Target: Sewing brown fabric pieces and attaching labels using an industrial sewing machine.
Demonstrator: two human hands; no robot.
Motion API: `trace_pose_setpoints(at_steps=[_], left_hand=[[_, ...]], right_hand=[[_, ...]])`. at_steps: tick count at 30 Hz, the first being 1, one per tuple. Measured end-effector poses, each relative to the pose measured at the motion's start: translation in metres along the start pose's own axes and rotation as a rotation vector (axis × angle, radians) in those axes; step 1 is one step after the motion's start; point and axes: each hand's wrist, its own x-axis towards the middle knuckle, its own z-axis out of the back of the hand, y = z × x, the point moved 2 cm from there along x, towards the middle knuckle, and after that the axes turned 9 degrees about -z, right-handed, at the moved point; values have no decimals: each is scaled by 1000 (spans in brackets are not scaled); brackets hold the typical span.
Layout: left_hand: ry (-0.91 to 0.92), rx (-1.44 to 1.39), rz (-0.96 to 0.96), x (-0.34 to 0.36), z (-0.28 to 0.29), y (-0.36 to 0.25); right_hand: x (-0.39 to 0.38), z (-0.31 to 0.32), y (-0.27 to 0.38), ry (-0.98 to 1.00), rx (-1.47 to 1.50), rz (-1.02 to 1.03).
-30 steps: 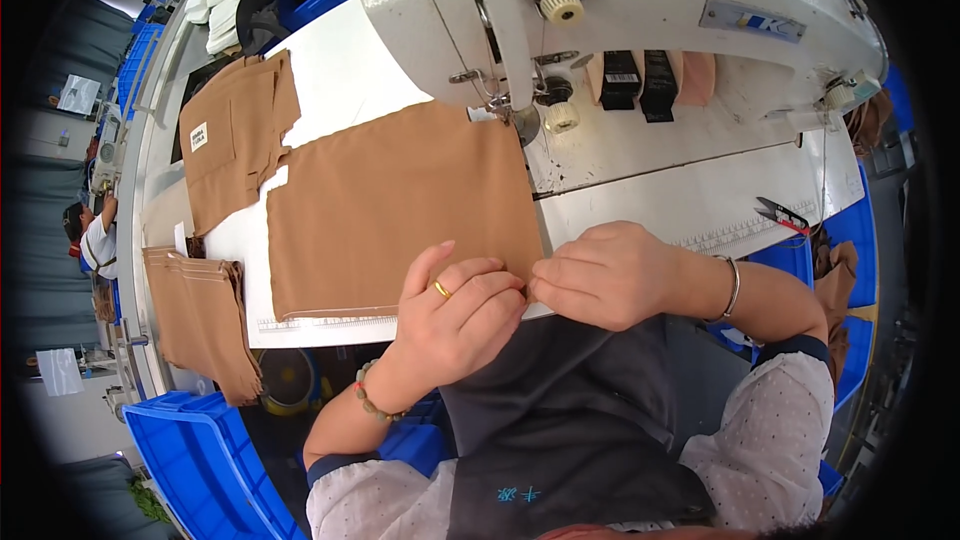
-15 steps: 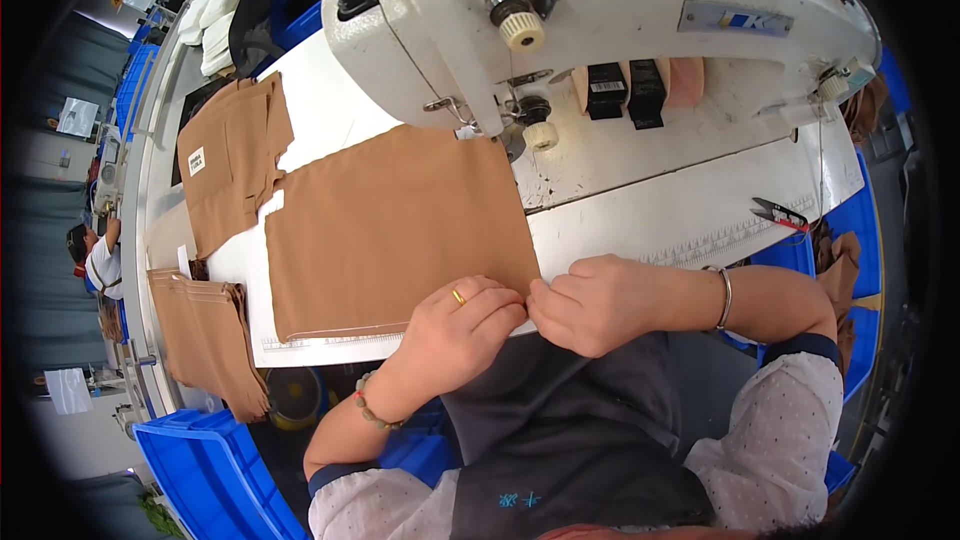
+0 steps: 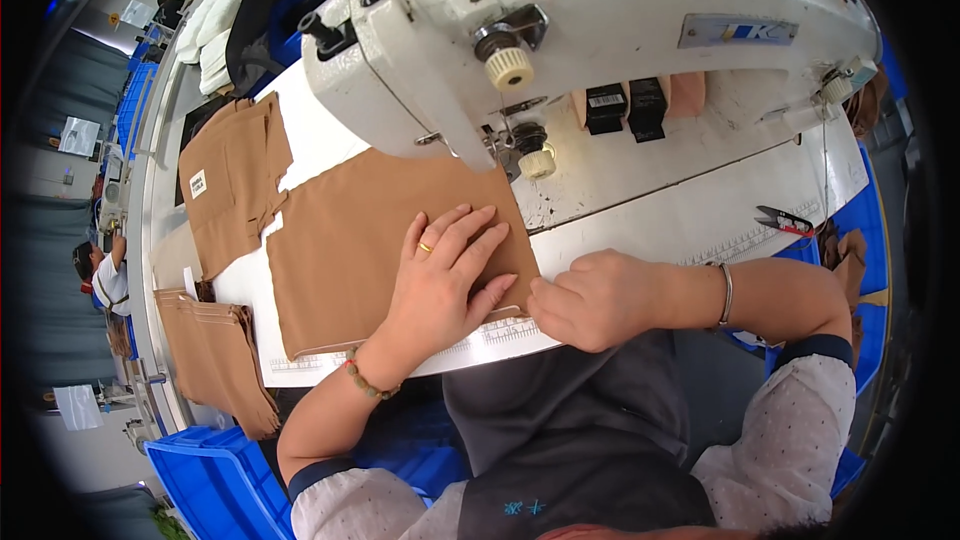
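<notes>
The brown fabric panel [image 3: 345, 240] lies on the white bench [image 3: 660, 227], its far right corner at the head of the sewing machine [image 3: 610, 15] — the left hand [image 3: 445, 275] rests on it with fingers spread, while the right hand [image 3: 597, 300], fingers curled together, pinches its near right corner.

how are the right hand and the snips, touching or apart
Apart: the head view shows white tabletop between the right hand and the snips.

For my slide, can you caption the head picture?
At a sewing machine, left fingers spread on brown fabric panel, right fingers pinch its corner.
</notes>
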Motion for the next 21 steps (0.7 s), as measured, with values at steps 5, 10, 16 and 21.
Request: trace_pose_setpoints(at_steps=[5,10,16,21], left_hand=[[-28,21,-15,13,-1,17],[-71,3,-56,23,1,33],[-121,5,-91,35,2,53],[-47,12,0,42,3,65]], right_hand=[[4,-6,-16,0,18,-19],[8,-17,-31,-10,42,-46],[14,-22,-48,69,35,-81],[21,-24,-63,77,4,-112]])
